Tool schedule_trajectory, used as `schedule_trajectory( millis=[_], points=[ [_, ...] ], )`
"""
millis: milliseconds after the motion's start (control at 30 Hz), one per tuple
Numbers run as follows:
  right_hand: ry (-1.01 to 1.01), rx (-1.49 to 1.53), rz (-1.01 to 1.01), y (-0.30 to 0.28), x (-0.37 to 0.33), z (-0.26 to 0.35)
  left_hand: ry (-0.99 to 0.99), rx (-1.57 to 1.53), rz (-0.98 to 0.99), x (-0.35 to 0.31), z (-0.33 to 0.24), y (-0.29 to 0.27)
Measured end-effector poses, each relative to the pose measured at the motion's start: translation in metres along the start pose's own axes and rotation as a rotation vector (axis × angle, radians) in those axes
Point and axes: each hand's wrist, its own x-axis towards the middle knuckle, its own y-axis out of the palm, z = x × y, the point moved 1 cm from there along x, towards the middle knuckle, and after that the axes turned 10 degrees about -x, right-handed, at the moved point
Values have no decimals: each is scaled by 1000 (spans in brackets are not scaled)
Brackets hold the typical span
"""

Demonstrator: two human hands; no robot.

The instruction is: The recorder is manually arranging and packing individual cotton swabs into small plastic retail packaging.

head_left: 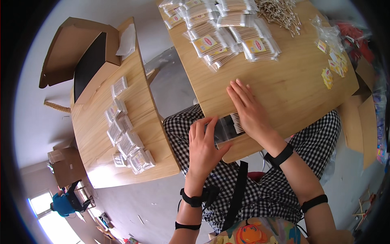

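Note:
A small clear plastic bag (222, 131) lies at the near left corner of the table, with a row of white-tipped cotton swabs (236, 123) at its right end. The bag looks dark where it shows between my hands. My left hand (203, 143) grips the bag's left end, thumb at the near edge and forefinger at the far edge. Across the swabs lies my right hand (252, 114), flat with its fingers stretched out. It covers the rest of the swabs and that end of the bag.
Filled swab packets (227, 38) pile up at the far side, beside loose swabs (280, 14). Small yellow cards (336, 65) lie at the right. On the left table (154, 142) are more packets (129, 142) and an open cardboard box (91, 61). A person (65, 202) is far off.

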Motion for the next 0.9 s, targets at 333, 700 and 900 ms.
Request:
schedule_trajectory(
  millis=[333,700,900],
  points=[
    [-37,18,42,6,4,11,20,-126,108,17,6,-11],
    [-61,3,54,6,6,16,85,-210,56,20,19,-5],
    [-65,0,66,10,7,25,103,-233,49,18,21,-5]
  ],
)
